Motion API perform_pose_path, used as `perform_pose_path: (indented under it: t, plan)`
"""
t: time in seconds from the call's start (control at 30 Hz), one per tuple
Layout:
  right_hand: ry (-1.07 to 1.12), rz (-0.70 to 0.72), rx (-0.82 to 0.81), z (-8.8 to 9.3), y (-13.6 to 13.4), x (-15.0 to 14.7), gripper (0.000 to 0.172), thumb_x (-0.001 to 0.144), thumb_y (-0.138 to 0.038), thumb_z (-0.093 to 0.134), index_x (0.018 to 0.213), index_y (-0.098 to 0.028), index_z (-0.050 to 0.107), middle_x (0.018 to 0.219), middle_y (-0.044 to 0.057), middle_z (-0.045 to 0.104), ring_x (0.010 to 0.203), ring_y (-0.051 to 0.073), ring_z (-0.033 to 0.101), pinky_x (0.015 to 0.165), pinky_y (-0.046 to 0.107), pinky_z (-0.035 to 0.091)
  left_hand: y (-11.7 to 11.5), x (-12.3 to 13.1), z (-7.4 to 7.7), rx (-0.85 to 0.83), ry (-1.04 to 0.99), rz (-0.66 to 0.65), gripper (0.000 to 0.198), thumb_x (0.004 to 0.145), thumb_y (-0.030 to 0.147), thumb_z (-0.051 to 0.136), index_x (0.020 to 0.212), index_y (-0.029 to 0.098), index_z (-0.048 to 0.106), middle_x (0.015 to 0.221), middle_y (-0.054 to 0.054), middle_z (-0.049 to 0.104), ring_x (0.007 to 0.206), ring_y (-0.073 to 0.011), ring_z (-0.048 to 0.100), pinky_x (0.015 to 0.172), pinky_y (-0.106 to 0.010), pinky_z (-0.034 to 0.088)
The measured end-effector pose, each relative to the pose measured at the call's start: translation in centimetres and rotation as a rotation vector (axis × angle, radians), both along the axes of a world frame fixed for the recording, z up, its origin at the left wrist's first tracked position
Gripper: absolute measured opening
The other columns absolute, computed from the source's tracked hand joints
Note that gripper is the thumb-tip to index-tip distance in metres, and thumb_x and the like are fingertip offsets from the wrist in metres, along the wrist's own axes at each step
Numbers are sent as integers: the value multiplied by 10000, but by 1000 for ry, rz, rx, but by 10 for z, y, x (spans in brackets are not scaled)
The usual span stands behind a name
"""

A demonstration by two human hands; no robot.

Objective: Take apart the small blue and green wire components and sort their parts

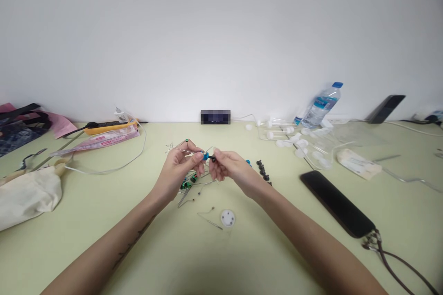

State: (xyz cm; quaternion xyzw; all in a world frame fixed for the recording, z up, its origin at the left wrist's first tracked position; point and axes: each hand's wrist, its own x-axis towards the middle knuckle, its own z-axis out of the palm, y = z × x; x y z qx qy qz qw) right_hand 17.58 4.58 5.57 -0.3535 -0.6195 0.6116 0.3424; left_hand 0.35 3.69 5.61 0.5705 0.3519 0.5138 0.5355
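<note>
My left hand [178, 166] pinches a small shiny blue part [205, 156], with thin metal wires [185, 150] sticking out past the fingers to the left. Against the blue part's right end is a short black piece [212, 158], gripped between the thumb and fingers of my right hand [228, 165]. Whether the two pieces are joined I cannot tell. Green shiny parts [186, 185] and bent wires lie on the table below my hands. Nearer to me are a thin bent wire [210, 220] and a white disc [227, 218] with several dark spots. Small black pieces [262, 169] form a row beyond my right wrist.
A black phone [337, 203] with a strap lies at the right. Behind it are white plastic pieces [301, 144] and a water bottle [321, 106]. A pixelated dark device [215, 117] stands by the wall. Left are a yellow power strip [107, 127], white cable [114, 171] and cloth pouch [31, 196].
</note>
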Motion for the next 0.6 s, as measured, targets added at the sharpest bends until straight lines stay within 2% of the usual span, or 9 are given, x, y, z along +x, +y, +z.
perform_pose_path:
  t: [0.1,0.17,0.23,0.3,0.37,0.5,0.6]
  plan:
    - [-43,-88,218,0,-5,-1,308,895,-472,478,845,-175,541,711,6,557,618,116,502,601,250,418,1,0,1,-76,-43,6,222,807,343,653,744,173,524,604,23,598,495,-90,534,479,-208,409]
    - [-197,-210,454,-2,-9,-3,161,880,-354,533,922,-200,517,763,3,564,649,126,513,604,254,408,4,0,-1,-200,-91,-4,275,799,380,651,686,162,526,584,27,586,435,-61,479,427,-185,349]
    - [-421,-310,751,-7,-12,-5,41,895,-224,476,907,-209,513,811,21,568,655,134,502,586,265,367,6,0,-5,-334,-118,-28,353,798,426,634,608,153,515,497,43,517,376,-44,402,382,-181,267]
    - [-630,-337,1023,-12,-13,-7,194,905,-115,363,836,-206,520,827,44,562,649,143,475,570,284,319,8,0,-8,-399,-117,-48,422,801,452,612,531,153,487,412,57,419,341,-42,338,369,-195,204]
    - [-763,-319,1194,-16,-12,-8,295,902,-60,291,795,-207,524,785,50,545,630,152,446,553,297,289,9,-1,-10,-391,-106,-71,477,810,448,594,469,159,427,373,65,343,327,-40,289,375,-211,169]
    - [-869,-256,1363,-16,-10,-7,336,915,-59,268,799,-221,538,748,50,532,625,162,433,556,302,308,9,-4,-8,-388,-77,-146,459,829,424,569,496,167,383,407,72,314,341,-31,222,391,-219,128]
    - [-874,-219,1413,-16,-9,-5,345,935,-84,264,804,-237,544,748,48,539,635,164,448,584,306,342,11,-5,-9,-438,-81,-178,420,826,419,572,541,173,387,421,76,314,352,-32,201,391,-211,125]
